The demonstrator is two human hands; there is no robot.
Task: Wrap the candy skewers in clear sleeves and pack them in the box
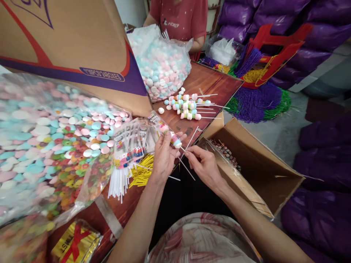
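My left hand (165,151) is closed around a candy skewer (176,140) of pink, white and blue sweets, which sits in a printed clear bag (157,119). My right hand (204,163) pinches at the white stick below the sweets, where thin pale strips cross; its fingertips partly hide the grip. Beside my left wrist lie yellow twist ties (144,171), white sticks (118,184) and a fan of printed bags (131,140). Finished-looking candy skewers (186,106) are piled beyond my hands, with a few loose white sweets (161,110) near them.
A large bag of sweets (35,146) covers the left, beneath a tall carton (68,47). Another bag of sweets (164,65) stands before a person in a red shirt (179,20). An open cardboard box (263,168) is right of the table edge, near beads (252,102).
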